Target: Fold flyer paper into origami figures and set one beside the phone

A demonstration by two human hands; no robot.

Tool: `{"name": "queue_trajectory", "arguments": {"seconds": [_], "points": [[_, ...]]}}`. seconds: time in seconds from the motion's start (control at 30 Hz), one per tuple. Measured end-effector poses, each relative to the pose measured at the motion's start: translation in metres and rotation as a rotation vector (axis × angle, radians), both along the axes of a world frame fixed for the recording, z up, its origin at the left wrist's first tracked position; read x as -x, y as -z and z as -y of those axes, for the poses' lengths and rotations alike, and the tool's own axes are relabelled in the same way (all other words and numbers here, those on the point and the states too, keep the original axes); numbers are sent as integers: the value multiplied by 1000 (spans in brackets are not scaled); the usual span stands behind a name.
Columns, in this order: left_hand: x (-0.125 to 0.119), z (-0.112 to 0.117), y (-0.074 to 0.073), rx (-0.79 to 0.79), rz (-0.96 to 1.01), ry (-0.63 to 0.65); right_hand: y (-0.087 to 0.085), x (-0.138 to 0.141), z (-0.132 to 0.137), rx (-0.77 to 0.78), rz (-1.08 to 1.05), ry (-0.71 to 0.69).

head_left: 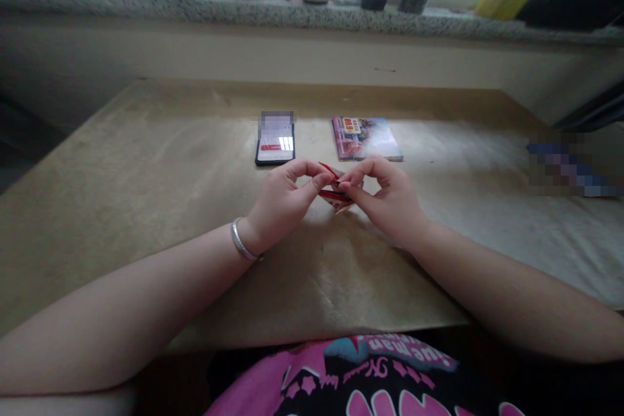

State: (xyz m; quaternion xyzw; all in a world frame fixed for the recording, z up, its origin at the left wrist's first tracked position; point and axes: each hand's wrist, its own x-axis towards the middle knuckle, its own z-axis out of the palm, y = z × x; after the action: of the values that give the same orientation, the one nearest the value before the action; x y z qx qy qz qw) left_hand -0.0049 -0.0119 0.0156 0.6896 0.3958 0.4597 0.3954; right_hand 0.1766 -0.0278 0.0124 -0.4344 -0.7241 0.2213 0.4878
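Observation:
Above the near middle of the table, my left hand and my right hand meet over a small folded piece of red and white patterned paper. Both hands are closed in a pinch, thumbs against index fingers, at its upper edge. A red strip sticks up between the fingertips, and the rest of the piece hangs just below them. My fingers hide part of it, so its full shape cannot be told. A silver bracelet circles my left wrist.
Beyond my hands, a phone with a lit screen and a colourful booklet or stack of printed sheets lie on the table. A blurred blue item lies at the right edge. Bottles and jars line the stone windowsill.

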Motion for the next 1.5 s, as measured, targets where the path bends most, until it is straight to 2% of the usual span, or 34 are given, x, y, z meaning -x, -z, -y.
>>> {"name": "queue_trajectory", "arguments": {"seconds": [0.17, 0.37, 0.5, 0.63, 1.0, 1.2, 1.3, 1.5], "points": [[2, -9, 0, -49, 110, -92, 5, -4, -4, 94, -124, -1], [-2, -8, 7, 47, 146, 55, 9, -3, -12, 232, -396, -106], [-2, -7, 12, 101, 154, 64, 9, -1, -14, 299, -499, -118], [-3, -7, 11, 133, 92, 86, 10, 0, -14, 352, -561, -158], [-3, -7, 13, 111, 84, 68, 12, 3, -11, 458, -480, -153], [-4, -3, 15, 349, 288, 223, 12, 1, -12, 477, -461, -79], [-7, -2, 15, 400, 256, 278, 12, 1, -13, 488, -477, -50], [-9, -2, 17, 348, 130, 236, 12, 1, -13, 505, -480, -44]]}}
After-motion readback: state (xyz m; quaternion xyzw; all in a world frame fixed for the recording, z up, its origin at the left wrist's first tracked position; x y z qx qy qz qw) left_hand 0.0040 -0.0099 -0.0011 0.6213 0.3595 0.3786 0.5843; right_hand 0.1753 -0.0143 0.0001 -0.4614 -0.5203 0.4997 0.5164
